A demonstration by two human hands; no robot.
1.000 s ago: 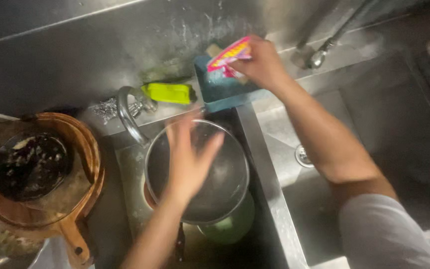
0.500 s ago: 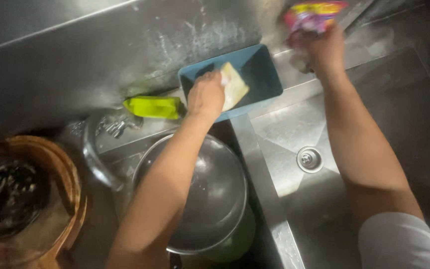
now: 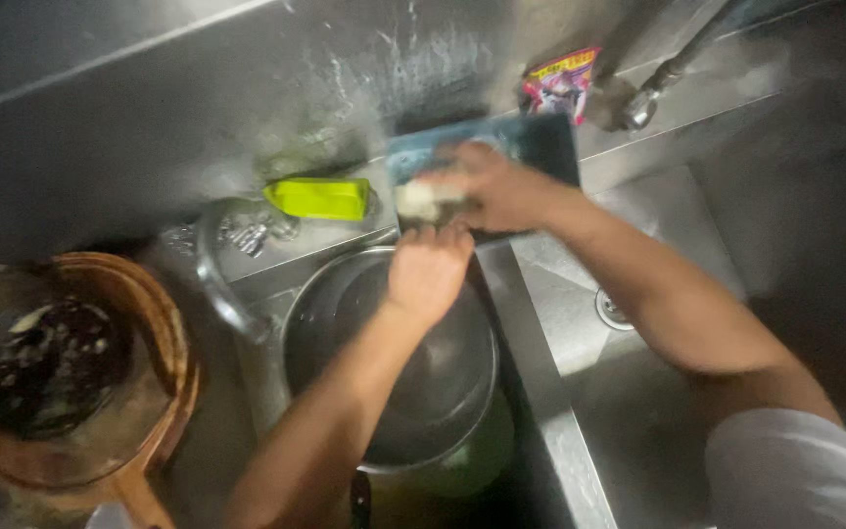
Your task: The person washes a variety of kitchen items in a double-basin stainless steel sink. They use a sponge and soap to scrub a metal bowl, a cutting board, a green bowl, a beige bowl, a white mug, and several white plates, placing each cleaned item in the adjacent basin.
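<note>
Dim steel double sink (image 3: 638, 411), upper centre: right hand (image 3: 501, 186) closed around pale sponge (image 3: 421, 201) over blue tray (image 3: 540, 142), left hand (image 3: 430, 274) loosely curled, empty, above steel bowl (image 3: 394, 382).

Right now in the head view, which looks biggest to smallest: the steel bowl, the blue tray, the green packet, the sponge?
1. Steel bowl
2. Blue tray, partly covered by the right hand
3. Green packet
4. Sponge, partly hidden, so unsure
</note>
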